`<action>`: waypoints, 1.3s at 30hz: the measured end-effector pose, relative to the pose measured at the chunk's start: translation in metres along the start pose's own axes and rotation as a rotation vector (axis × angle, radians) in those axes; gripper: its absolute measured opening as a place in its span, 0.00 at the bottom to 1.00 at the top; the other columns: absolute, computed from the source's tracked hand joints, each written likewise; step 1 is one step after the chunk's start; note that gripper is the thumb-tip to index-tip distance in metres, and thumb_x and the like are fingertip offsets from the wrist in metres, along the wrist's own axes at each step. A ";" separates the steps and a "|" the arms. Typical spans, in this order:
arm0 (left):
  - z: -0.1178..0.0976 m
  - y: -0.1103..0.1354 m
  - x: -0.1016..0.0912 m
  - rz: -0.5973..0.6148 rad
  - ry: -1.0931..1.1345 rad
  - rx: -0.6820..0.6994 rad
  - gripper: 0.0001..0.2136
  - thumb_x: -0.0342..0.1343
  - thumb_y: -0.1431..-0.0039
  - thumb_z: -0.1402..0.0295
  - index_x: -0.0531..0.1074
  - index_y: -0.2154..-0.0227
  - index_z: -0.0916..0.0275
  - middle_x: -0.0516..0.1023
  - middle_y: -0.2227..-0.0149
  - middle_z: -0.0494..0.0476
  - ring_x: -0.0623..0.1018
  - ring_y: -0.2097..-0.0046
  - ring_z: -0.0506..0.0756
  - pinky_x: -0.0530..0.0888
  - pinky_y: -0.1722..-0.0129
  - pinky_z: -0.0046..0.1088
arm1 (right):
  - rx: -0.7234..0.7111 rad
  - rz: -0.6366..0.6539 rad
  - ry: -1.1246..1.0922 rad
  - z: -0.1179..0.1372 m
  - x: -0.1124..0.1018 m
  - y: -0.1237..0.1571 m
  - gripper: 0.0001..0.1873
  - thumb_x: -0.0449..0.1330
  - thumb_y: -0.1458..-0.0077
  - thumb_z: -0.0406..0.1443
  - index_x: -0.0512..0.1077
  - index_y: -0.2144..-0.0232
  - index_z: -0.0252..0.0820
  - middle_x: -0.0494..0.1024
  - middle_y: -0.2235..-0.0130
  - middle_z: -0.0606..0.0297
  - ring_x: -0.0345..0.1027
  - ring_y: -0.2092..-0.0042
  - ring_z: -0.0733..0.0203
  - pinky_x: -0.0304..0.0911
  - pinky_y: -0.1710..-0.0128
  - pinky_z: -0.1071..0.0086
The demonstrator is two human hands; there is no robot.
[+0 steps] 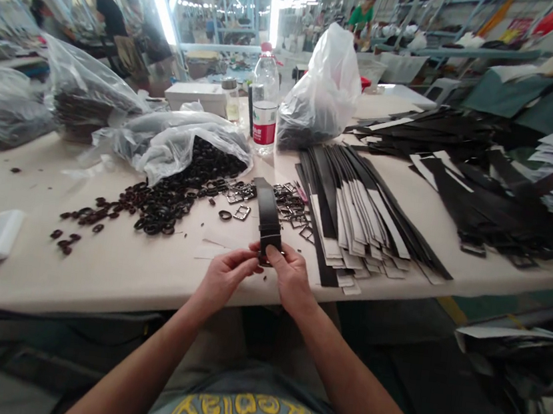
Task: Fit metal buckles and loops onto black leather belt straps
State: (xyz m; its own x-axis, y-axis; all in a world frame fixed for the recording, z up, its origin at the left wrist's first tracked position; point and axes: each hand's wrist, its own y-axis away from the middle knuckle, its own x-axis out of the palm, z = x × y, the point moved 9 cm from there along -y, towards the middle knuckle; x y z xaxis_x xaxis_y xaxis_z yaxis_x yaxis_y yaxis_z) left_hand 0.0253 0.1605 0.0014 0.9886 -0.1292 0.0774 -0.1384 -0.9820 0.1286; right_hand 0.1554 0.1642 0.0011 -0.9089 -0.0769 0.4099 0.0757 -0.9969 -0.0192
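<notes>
Where left hand [224, 280] meets right hand [292, 279], a belt [268, 214] stands — black, upright.

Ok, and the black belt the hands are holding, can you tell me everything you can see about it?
This black belt strap is a long, flat, narrow band with a smooth, slightly shiny surface that looks like leather. Its lower part is held between the left hand and the right hand, where a dark piece, perhaps a buckle, shows, though the fingers hide it. The strap tilts up and away over the table, its squared far end beside metal buckles. I cannot tell whether it touches them.
</notes>
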 end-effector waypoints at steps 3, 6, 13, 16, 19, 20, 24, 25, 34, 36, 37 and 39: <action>-0.026 -0.017 -0.049 -0.122 -0.107 0.080 0.20 0.69 0.54 0.53 0.82 0.63 0.63 0.84 0.66 0.61 0.81 0.66 0.56 0.74 0.65 0.30 | -0.057 -0.016 0.084 0.007 -0.016 -0.012 0.20 0.67 0.44 0.51 0.79 0.64 0.40 0.81 0.63 0.59 0.75 0.64 0.57 0.70 0.62 0.66; -0.056 -0.036 -0.102 -0.304 -0.203 0.219 0.18 0.70 0.56 0.53 0.81 0.67 0.63 0.83 0.68 0.59 0.80 0.68 0.55 0.74 0.65 0.30 | -0.033 -0.045 0.103 0.001 -0.030 -0.019 0.23 0.66 0.46 0.54 0.78 0.65 0.39 0.80 0.64 0.58 0.76 0.66 0.57 0.71 0.67 0.67; -0.063 -0.086 -0.094 -0.209 -1.063 0.300 0.06 0.64 0.48 0.63 0.83 0.70 0.58 0.82 0.64 0.57 0.76 0.66 0.57 0.69 0.61 0.33 | -0.035 -0.022 0.164 -0.005 -0.030 -0.017 0.27 0.65 0.46 0.57 0.76 0.65 0.37 0.80 0.67 0.58 0.76 0.68 0.58 0.70 0.71 0.69; -0.047 -0.097 -0.083 -0.199 -1.284 0.226 0.08 0.63 0.46 0.61 0.83 0.69 0.57 0.80 0.61 0.59 0.75 0.62 0.59 0.67 0.59 0.33 | -0.051 -0.006 0.202 -0.003 -0.026 -0.016 0.27 0.65 0.45 0.57 0.75 0.65 0.37 0.79 0.68 0.59 0.75 0.70 0.58 0.69 0.72 0.69; -0.042 -0.103 -0.080 -0.229 -1.273 0.202 0.08 0.62 0.45 0.60 0.83 0.71 0.57 0.78 0.63 0.59 0.74 0.62 0.59 0.66 0.61 0.34 | -0.065 0.001 0.237 -0.003 -0.024 -0.016 0.26 0.64 0.45 0.56 0.75 0.65 0.37 0.79 0.68 0.59 0.75 0.70 0.58 0.69 0.72 0.69; -0.042 -0.105 -0.081 -0.244 -1.215 0.208 0.07 0.62 0.47 0.62 0.82 0.73 0.58 0.78 0.64 0.59 0.74 0.63 0.59 0.65 0.61 0.34 | -0.066 0.001 0.248 -0.003 -0.024 -0.016 0.26 0.64 0.44 0.56 0.74 0.65 0.37 0.79 0.68 0.59 0.75 0.70 0.58 0.69 0.72 0.69; -0.043 -0.108 -0.083 -0.272 -0.955 0.215 0.05 0.63 0.52 0.67 0.78 0.80 0.59 0.75 0.71 0.55 0.72 0.67 0.56 0.65 0.62 0.33 | -0.064 0.006 0.265 -0.005 -0.024 -0.016 0.26 0.63 0.43 0.56 0.74 0.65 0.38 0.80 0.68 0.59 0.75 0.70 0.59 0.68 0.74 0.71; -0.042 -0.107 -0.080 -0.261 -0.928 0.208 0.05 0.62 0.52 0.66 0.78 0.79 0.59 0.75 0.73 0.55 0.72 0.68 0.55 0.66 0.63 0.33 | -0.063 0.011 0.264 -0.005 -0.023 -0.016 0.26 0.62 0.43 0.56 0.73 0.65 0.38 0.79 0.68 0.59 0.75 0.70 0.59 0.67 0.74 0.71; -0.022 -0.064 -0.017 -0.024 0.075 0.110 0.13 0.71 0.61 0.63 0.74 0.79 0.63 0.80 0.66 0.55 0.75 0.67 0.51 0.73 0.62 0.29 | -0.046 0.021 0.270 -0.010 -0.023 -0.018 0.27 0.60 0.42 0.58 0.72 0.66 0.38 0.79 0.70 0.60 0.75 0.74 0.60 0.63 0.79 0.74; -0.021 -0.057 -0.006 -0.001 0.101 0.096 0.12 0.72 0.60 0.64 0.74 0.79 0.63 0.80 0.66 0.54 0.75 0.67 0.50 0.72 0.63 0.27 | -0.052 0.019 0.289 -0.010 -0.022 -0.018 0.26 0.59 0.41 0.57 0.72 0.65 0.38 0.79 0.71 0.61 0.75 0.75 0.60 0.62 0.80 0.75; -0.020 -0.054 -0.003 0.008 0.101 0.093 0.12 0.72 0.59 0.64 0.74 0.79 0.63 0.80 0.66 0.54 0.74 0.67 0.49 0.72 0.65 0.26 | -0.056 0.021 0.300 -0.009 -0.022 -0.018 0.26 0.59 0.41 0.57 0.72 0.65 0.38 0.79 0.72 0.61 0.75 0.76 0.61 0.61 0.81 0.75; -0.020 -0.052 0.001 0.012 0.091 0.091 0.11 0.71 0.58 0.65 0.75 0.80 0.63 0.81 0.65 0.55 0.73 0.68 0.49 0.70 0.67 0.25 | -0.059 0.034 0.316 -0.008 -0.020 -0.018 0.25 0.58 0.40 0.55 0.72 0.65 0.38 0.78 0.73 0.62 0.74 0.77 0.62 0.60 0.82 0.76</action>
State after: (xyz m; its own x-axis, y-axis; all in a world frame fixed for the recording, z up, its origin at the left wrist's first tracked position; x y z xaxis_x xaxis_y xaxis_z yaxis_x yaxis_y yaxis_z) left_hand 0.0318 0.2144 0.0143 0.9768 -0.1319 0.1688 -0.1401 -0.9895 0.0370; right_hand 0.1692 0.1839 -0.0144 -0.9894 -0.1010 0.1044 0.0924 -0.9921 -0.0847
